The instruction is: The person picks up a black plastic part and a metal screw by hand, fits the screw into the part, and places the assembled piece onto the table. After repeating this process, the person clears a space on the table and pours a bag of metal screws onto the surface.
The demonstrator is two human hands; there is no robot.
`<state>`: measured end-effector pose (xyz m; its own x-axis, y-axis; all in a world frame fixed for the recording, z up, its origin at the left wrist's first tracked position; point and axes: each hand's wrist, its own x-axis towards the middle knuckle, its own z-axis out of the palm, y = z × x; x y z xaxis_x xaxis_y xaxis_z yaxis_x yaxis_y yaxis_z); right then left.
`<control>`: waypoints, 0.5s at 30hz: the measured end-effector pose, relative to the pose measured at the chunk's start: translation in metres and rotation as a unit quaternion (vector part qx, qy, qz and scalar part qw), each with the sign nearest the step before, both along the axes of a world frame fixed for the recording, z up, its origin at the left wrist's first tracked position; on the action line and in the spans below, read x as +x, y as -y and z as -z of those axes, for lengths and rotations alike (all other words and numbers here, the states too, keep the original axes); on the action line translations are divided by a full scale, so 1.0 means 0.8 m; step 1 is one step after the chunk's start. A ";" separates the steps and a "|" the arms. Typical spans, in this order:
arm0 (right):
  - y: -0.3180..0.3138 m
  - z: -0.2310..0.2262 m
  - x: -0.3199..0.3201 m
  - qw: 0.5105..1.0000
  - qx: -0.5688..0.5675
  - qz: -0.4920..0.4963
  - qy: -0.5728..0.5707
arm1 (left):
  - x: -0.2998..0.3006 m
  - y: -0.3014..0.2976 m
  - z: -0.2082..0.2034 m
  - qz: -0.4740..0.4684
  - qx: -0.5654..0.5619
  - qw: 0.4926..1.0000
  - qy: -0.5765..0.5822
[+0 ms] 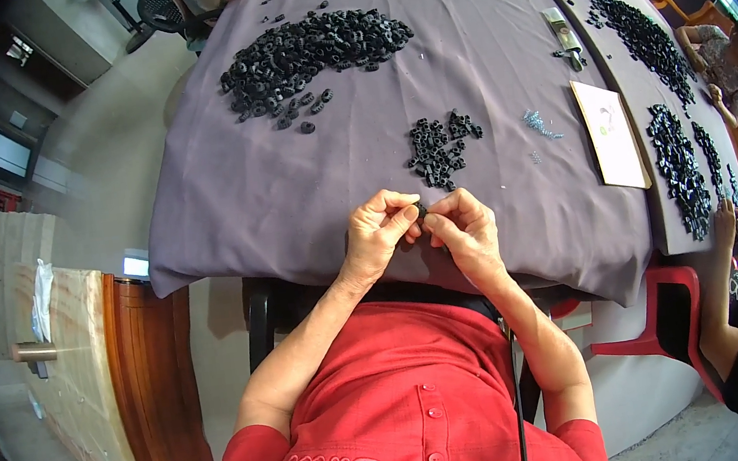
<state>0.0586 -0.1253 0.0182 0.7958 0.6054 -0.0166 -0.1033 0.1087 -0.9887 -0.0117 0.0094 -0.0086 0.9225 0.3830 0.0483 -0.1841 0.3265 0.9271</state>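
Above the near edge of the cloth-covered table (313, 228), my two hands meet at a small black ring-shaped part (422, 210). My left hand (378, 231) pinches it between thumb and fingers. From the other side, my right hand (464, 229) has its thumb and fingertips pressed on the same part; whether it also holds something tiny is hidden. Just beyond my fingertips lies a small pile of black pieces (437, 150). Farther off at the left is a large heap of black ribbed rings (310, 53). A scatter of tiny bluish-silver bits (540, 125) lies to the right.
A white board (608, 133) and a pale green-and-white packet (563, 36) lie toward the right. Beyond, a second table holds black heaps (679, 169), with people seated along it. A red chair (666, 323) stands at right, a wooden cabinet (153, 386) at left.
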 end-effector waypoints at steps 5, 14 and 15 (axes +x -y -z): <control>0.000 0.007 0.002 1.000 0.010 -0.004 0.014 | 0.002 0.002 0.000 -0.021 0.030 0.999 -0.005; -0.001 0.004 0.002 0.963 -0.053 0.043 0.260 | 0.004 0.008 -0.003 -0.037 0.030 0.999 -0.022; 0.001 0.004 0.002 0.953 -0.073 0.041 0.291 | 0.005 0.009 -0.003 -0.039 0.045 0.998 -0.023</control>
<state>0.0601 -0.1261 0.0149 0.7405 0.5652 0.3637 0.4708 -0.0500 -0.8808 -0.0080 0.0023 -0.0061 0.8920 0.4500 0.0440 -0.1624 0.2279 0.9601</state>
